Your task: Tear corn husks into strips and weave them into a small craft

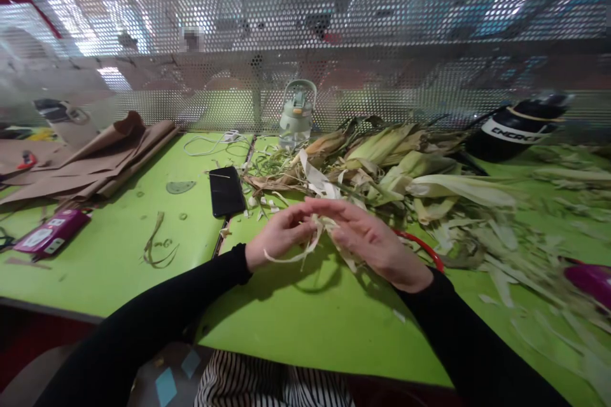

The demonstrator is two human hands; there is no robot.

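Note:
My left hand and my right hand meet at the fingertips above the green table, both curled around pale strips of corn husk. One thin strip curves out to the left, across my left wrist. Other ends hang below my right fingers. Just behind my hands lies a heap of corn husks, some still in whole ear-shaped bundles. White strips rest at the front of that heap. Part of a red ring-like handle shows beside my right wrist.
Left of my hands lies a black phone. A pale green water bottle stands behind it, near the perforated metal screen. Brown paper and a purple power strip are at far left. At right are a black bottle and scattered husk shreds.

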